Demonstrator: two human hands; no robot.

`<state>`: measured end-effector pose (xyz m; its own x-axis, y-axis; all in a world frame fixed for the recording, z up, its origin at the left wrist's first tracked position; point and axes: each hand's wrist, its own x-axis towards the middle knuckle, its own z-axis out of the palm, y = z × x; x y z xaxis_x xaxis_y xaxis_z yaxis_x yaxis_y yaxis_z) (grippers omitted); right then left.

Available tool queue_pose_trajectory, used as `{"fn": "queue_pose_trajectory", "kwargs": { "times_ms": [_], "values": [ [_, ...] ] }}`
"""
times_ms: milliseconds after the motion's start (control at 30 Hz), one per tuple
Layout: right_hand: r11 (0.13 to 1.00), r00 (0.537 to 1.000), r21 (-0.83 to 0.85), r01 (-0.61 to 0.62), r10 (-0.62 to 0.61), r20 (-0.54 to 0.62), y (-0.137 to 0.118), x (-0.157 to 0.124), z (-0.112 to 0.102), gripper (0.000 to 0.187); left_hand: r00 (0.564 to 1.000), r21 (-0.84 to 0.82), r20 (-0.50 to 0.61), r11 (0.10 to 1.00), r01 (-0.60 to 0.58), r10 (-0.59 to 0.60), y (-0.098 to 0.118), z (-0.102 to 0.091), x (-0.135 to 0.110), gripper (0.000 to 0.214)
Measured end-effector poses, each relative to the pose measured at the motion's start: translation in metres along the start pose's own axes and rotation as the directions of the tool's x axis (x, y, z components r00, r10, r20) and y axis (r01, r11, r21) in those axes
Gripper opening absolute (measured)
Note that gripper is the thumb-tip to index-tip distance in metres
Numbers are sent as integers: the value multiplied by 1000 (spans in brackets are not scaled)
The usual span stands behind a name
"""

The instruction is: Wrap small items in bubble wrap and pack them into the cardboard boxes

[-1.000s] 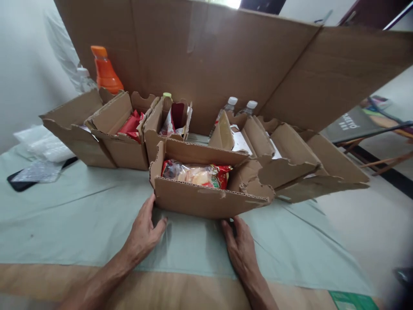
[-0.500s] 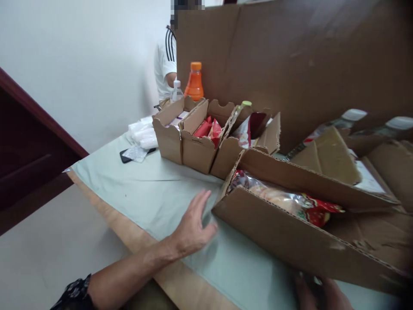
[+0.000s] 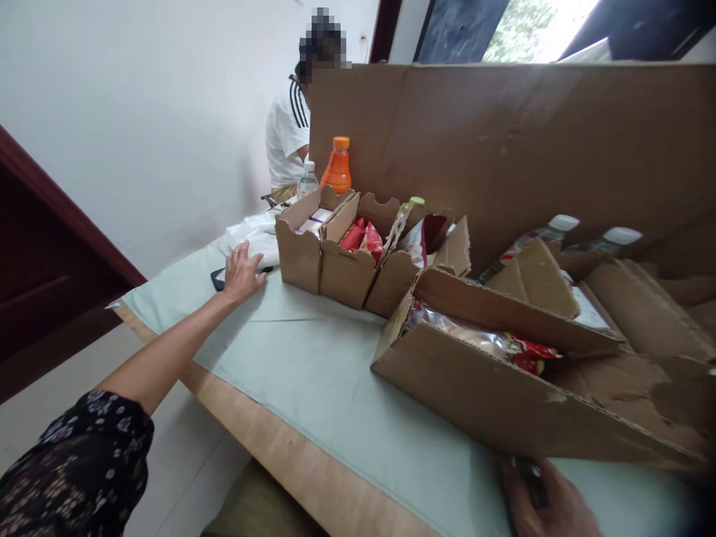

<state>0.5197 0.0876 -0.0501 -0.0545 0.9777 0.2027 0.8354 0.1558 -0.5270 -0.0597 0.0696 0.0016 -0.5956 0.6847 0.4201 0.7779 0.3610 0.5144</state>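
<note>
My left hand (image 3: 240, 277) reaches to the far left of the table, its fingers stretched out and apart. It is over the near edge of some clear plastic bags (image 3: 262, 242) and a flat black object (image 3: 218, 279); whether the fingertips touch them I cannot tell. Low at the right, my right hand (image 3: 551, 503) is closed around a small, rounded black object (image 3: 531, 477) on the cloth. This hand lies just in front of a long open cardboard box (image 3: 470, 388), which holds a clear-and-red food packet (image 3: 486, 341).
Several cardboard bins (image 3: 347, 276) stand beyond, one with red packets (image 3: 363, 237). An orange bottle (image 3: 337, 170) and clear bottles (image 3: 604, 240) are behind. A tall cardboard panel (image 3: 447, 134) backs the table; a person (image 3: 288, 127) sits past it.
My left hand has moved away to the far left, from beside the long box to the plastic bags. My right hand stays near the box on the black object. The view has tilted up.
</note>
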Motion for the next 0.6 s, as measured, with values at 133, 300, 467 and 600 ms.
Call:
{"fn": "queue_pose_trajectory", "kwargs": {
  "times_ms": [133,300,467,600],
  "values": [
    [996,999,-82,25,-22,46,-7,-2,-4,39,997,-130,-69,991,31,-40,1,4,15,14],
    [994,998,-93,53,-50,36,-2,-2,0,42,953,-413,-223,906,98,-205,2,-41,-6,9],
    [1000,1000,7,11,-11,5,-1,2,-1,50,939,-726,-77,664,178,-335,18,-88,-75,20],
    [987,986,82,-136,143,-86,-19,-20,-26,64,901,-923,283,163,349,-328,50,-96,-122,20]
  ]
}}
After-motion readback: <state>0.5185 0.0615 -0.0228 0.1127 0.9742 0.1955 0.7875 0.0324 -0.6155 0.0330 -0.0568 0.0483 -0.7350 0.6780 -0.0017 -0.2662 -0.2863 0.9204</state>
